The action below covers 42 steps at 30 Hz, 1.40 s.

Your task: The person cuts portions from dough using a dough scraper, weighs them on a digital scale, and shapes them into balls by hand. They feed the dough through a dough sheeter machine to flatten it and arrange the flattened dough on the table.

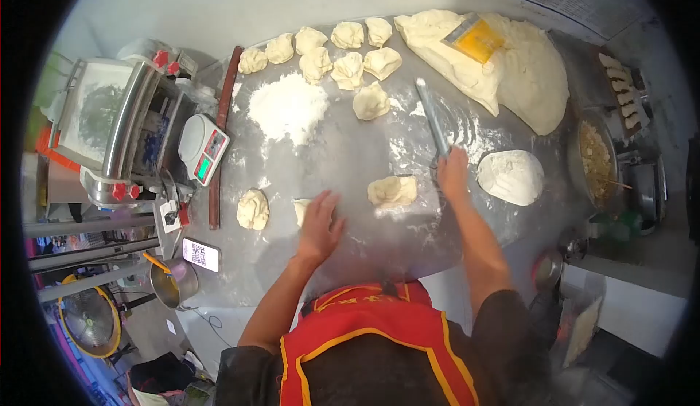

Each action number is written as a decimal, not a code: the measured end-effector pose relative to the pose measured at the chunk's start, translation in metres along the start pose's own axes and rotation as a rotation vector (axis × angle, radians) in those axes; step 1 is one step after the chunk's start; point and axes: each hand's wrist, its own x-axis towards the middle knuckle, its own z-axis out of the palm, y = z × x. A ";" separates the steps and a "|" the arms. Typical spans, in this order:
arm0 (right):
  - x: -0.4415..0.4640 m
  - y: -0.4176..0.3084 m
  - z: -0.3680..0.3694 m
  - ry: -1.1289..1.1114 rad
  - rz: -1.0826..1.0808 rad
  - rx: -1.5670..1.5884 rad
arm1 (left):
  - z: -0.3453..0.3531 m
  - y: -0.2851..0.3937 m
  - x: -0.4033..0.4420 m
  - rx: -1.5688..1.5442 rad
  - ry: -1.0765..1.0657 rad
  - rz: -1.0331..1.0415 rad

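Note:
My right hand [453, 174] is wrapped round the near end of a slim grey rolling pin [433, 118], which points up and away over the floured table. Left of that hand lies a flattened oblong piece of dough [393, 192]. My left hand [319, 224], its fingers spread, rests palm down at a small piece of dough [300, 210] that it partly covers. Further left sits a dough lump [253, 210]. A flour-coated dough disc [510, 177] lies right of my right hand. Beyond are several dough pieces [348, 71] and a large dough mass [536, 71].
A yellow scraper [475, 38] lies on the dough mass. Loose flour [288, 107] is heaped at centre left. Along the left edge are a long brown rod [225, 129], a scale [203, 149], a phone [201, 254] and a roller machine [117, 125]. A bowl of filling [596, 159] stands right.

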 end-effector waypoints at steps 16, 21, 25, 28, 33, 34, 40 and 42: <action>0.028 0.009 0.008 0.045 -0.088 -0.033 | 0.089 0.054 0.094 0.190 -0.323 0.081; -0.003 -0.040 0.020 -0.280 -0.361 0.095 | 0.057 0.018 0.081 -0.243 -0.169 -0.216; 0.054 -0.094 0.030 -0.129 -0.356 0.425 | -0.008 0.036 0.068 -0.317 0.025 -0.349; 0.093 -0.133 0.048 -0.207 -0.311 0.306 | -0.010 0.029 0.059 -0.400 0.027 -0.444; 0.115 -0.115 0.080 -0.135 -0.416 0.330 | -0.012 0.029 0.047 -0.311 0.033 -0.385; 0.116 -0.103 0.075 -0.124 -0.433 0.328 | -0.010 0.027 0.045 -0.304 0.019 -0.384; 0.142 -0.057 0.054 0.028 -0.226 0.318 | 0.003 0.025 0.047 -0.356 -0.017 -0.311; 0.155 -0.036 0.051 0.123 -0.212 0.083 | 0.004 0.026 0.049 -0.365 -0.027 -0.312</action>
